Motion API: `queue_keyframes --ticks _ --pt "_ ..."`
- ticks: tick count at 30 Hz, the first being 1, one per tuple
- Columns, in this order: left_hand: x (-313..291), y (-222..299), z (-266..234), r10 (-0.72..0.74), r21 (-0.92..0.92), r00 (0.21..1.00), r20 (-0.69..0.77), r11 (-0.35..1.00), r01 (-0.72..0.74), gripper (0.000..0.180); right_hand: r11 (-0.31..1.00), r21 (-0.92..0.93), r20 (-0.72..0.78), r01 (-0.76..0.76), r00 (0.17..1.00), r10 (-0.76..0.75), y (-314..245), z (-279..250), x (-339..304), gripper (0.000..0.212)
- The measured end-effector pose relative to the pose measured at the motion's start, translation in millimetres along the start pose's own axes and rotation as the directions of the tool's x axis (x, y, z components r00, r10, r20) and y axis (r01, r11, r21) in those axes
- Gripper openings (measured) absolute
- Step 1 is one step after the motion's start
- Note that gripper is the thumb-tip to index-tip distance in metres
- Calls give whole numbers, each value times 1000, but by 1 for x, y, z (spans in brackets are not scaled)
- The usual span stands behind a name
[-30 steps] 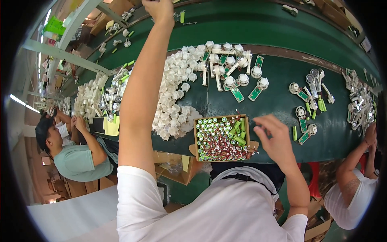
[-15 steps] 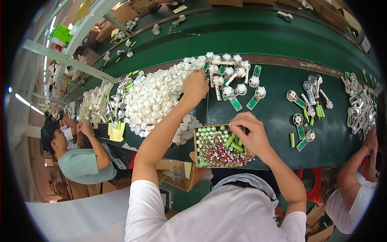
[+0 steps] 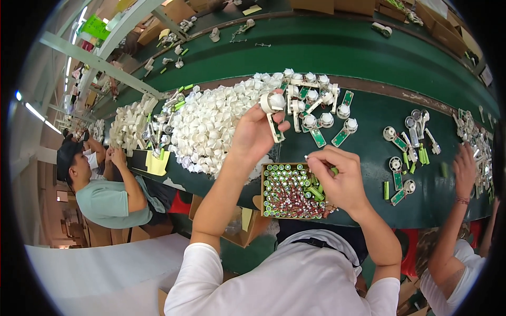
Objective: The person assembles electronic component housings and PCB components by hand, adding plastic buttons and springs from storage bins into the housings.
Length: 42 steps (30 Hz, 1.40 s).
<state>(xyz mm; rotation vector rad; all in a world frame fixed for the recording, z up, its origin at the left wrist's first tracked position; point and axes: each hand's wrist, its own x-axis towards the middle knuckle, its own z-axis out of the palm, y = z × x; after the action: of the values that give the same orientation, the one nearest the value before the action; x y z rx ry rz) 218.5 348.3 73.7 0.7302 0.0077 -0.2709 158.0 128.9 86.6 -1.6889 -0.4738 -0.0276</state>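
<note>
My left hand (image 3: 254, 134) is closed around a white plastic part (image 3: 272, 111) with a round head and a narrow open handle, lifted in front of a heap of white plastic caps (image 3: 211, 124). My right hand (image 3: 342, 176) pinches a small white plug (image 3: 306, 157) at its fingertips. A bit of green behind those fingers looks like a battery (image 3: 334, 170). Below and left of this hand stands a cardboard box (image 3: 263, 184) of upright green batteries with red and black leads and white plugs; a few batteries (image 3: 316, 193) lie loose on top.
White assemblies with green circuit boards (image 3: 318, 138) lie beyond my hands. More boards and batteries (image 3: 395, 179) are spread to the right, near a pile of assemblies (image 3: 474, 137). A person (image 3: 113, 189) works at the left; another person's hand (image 3: 464, 171) reaches in at the right.
My left hand has come back from the far assemblies, now holding up the white plastic part. My right hand has moved slightly off the box. The right-hand person's arm has reached further over the table.
</note>
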Motion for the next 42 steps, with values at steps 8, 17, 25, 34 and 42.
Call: queue_keyframes --ticks 8,17,25,34,42 --pt "-27 -28 52 132 98 991 -6 987 -131 52 991 -104 -6 87 996 -88 -17 1 3 1" --pt "-43 -35 84 210 274 977 27 939 -210 59 989 -112 59 97 994 -91 -23 -2 -3 5" --pt "-47 -44 81 341 321 936 91 879 -352 58 998 -68 32 -5 999 7 -22 5 -12 5" --pt "-54 -43 82 350 359 928 124 857 -371 59 987 -151 -36 62 997 -68 -26 3 -14 9" --pt "-56 -44 81 316 409 936 156 841 -353 60 915 -336 85 223 975 -207 -32 0 -10 15"
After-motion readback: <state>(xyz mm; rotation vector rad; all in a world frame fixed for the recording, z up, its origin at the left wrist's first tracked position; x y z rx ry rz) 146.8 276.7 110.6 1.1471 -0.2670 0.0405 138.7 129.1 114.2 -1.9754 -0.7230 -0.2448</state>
